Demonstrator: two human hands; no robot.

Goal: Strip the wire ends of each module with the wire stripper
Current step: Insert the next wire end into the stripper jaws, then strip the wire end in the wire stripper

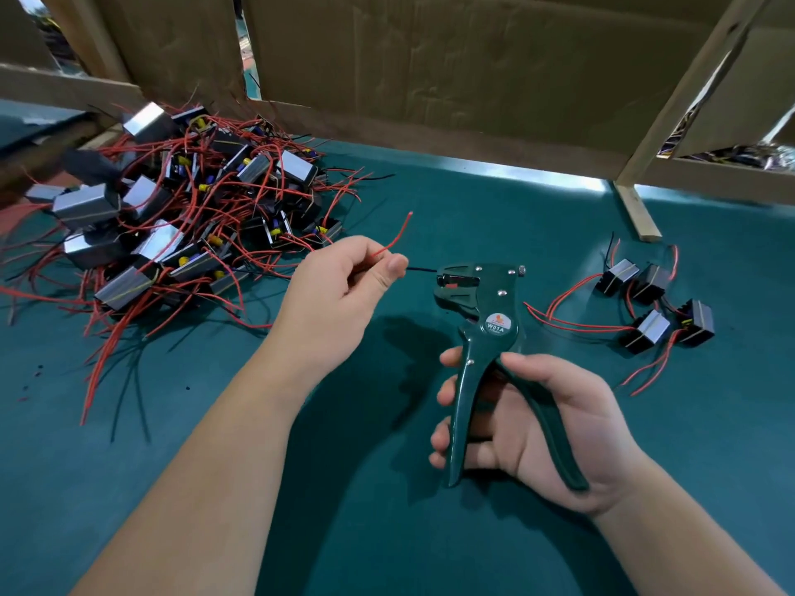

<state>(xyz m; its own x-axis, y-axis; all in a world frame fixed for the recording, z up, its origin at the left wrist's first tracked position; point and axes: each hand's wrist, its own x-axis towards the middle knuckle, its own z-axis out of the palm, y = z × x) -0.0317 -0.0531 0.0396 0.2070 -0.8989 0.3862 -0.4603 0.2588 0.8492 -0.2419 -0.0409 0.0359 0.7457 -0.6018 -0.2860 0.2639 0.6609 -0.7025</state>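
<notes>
Four modules point(654, 307) lie in a small group beyond the right hand's point(529, 428) fingertips, well apart from them. I judge these the finished ones, though their wire ends are too small to check. Many more sit in a tangled pile point(172, 217) beyond the left hand's point(340, 294) knuckles, so most of the job looks undone.

The left hand pinches a black wire point(421, 271) and a red wire point(395, 234) between thumb and forefinger. The black one runs straight from the thumb tip into the jaws of the wire stripper point(486, 337); the red one curls up past the fingertips. The right hand's fingers curl round the stripper's handles, which stand spread, so the squeeze seems not yet made.

A round sticker point(499, 324) just above the right fingers reads "W01A"; the smaller print under it is illegible.
</notes>
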